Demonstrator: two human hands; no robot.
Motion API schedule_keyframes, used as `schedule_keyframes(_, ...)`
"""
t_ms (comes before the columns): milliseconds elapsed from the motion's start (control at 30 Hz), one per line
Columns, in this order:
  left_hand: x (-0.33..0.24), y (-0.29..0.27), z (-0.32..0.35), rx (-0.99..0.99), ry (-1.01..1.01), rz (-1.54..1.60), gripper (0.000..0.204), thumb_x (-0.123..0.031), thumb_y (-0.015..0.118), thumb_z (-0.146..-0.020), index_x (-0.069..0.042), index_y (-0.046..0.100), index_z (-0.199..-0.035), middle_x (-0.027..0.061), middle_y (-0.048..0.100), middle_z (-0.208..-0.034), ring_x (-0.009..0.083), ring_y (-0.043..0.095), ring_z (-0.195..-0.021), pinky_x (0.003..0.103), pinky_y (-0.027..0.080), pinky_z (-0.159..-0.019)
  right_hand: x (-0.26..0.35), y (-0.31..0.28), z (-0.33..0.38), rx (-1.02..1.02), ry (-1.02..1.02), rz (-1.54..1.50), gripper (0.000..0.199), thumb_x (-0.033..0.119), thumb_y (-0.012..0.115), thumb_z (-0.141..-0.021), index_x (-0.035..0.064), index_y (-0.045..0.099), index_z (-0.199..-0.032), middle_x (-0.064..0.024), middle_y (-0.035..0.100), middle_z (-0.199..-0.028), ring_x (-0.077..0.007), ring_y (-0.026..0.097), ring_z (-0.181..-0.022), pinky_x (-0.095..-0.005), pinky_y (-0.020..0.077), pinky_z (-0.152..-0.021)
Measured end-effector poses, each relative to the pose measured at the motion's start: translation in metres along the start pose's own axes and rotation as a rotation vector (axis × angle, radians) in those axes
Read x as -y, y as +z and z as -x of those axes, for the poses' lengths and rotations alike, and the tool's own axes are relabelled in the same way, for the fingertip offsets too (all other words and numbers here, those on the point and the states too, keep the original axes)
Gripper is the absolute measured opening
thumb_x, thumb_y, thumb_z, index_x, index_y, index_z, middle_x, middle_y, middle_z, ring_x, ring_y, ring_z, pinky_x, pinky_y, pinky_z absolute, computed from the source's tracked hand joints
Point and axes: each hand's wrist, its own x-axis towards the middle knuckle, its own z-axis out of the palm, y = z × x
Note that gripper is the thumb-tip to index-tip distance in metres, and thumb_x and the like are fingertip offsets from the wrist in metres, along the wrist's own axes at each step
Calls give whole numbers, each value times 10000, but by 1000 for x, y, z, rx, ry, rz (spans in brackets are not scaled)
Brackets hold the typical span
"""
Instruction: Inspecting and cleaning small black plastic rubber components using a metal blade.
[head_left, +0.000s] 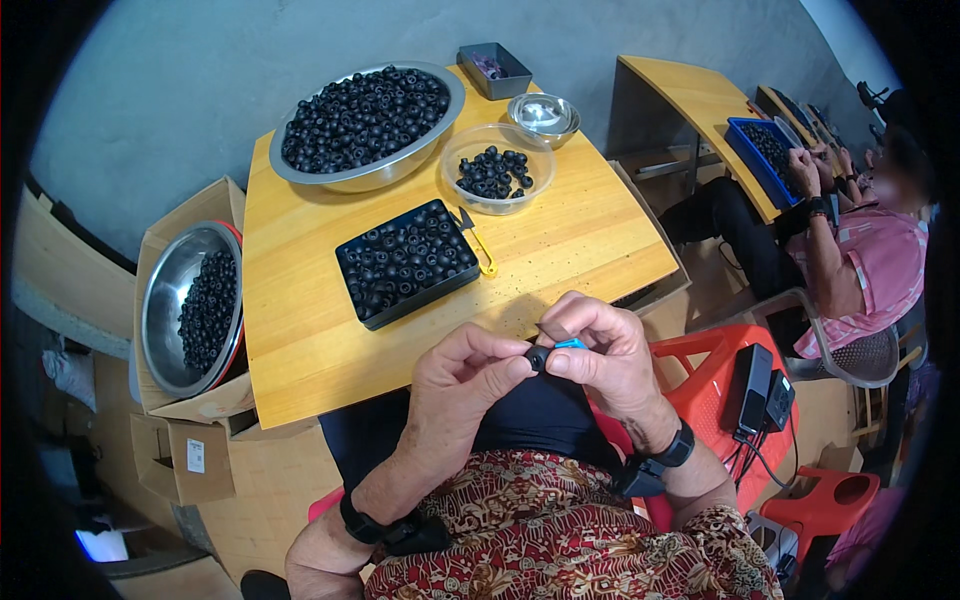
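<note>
My left hand (462, 372) and my right hand (600, 350) meet over my lap, just in front of the wooden table's (290, 330) near edge. Between their fingertips sits a small black round part (537, 357). My right hand also pinches a small blue piece (570, 343) against it. Just beyond my hands on the table lies a black rectangular tray (407, 262) full of the same black round parts.
A large steel bowl (366, 122) of black parts, a clear bowl (497, 168), a small steel bowl (543, 115), a grey box (494, 69) and a yellow-handled tool (478, 243) stand further back. Another steel bowl (190, 305) rests in a cardboard box at left. A person (860, 260) works at right; a red stool (720, 370) holds black devices.
</note>
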Motion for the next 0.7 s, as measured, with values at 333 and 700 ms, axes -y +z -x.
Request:
schedule_keyframes(333, 2, 1, 0, 20, 152, -185, 146, 28, 669, -840, -25, 630, -971, 38, 630, -975, 69, 575, -896, 206, 468, -824, 8, 1, 1, -30, 262, -196, 110, 91, 682, -857, 35, 614, -923, 18, 598, -824, -28, 494, -697, -185, 402, -632)
schedule_keyframes(700, 9, -6, -6, 60, -81, 214, 152, -134, 617, -914, -32, 597, -1025, 42, 641, -980, 112, 604, -865, 272, 487, -845, 10, 1, -2, 95, 42, 55, 258, 21, 678, -838, -24, 611, -1083, -61, 583, -972, -113, 601, -892, -239, 472, -799)
